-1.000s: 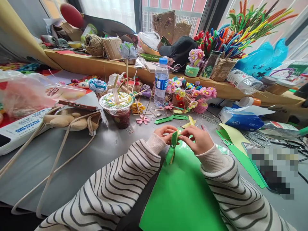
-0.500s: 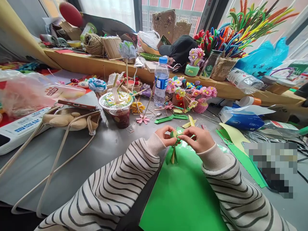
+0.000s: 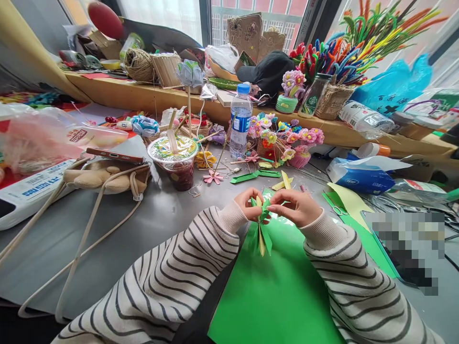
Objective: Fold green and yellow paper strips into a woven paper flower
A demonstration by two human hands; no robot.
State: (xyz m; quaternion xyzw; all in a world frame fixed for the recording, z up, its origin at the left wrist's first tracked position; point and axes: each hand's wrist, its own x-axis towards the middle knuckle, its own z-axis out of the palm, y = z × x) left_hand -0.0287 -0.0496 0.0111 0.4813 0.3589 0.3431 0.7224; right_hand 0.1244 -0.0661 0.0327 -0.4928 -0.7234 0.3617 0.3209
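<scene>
Your left hand [image 3: 248,202] and right hand [image 3: 297,207] pinched the small folded green-and-yellow paper leaf piece [image 3: 263,224] between their fingertips, just above the flat green paper sheet [image 3: 276,291] on the grey table [image 3: 158,215]

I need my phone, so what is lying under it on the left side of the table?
The phone lies on a beige plush bag with long straps. The grey table shows around the bag; whatever sits beneath the bag is covered.
</scene>
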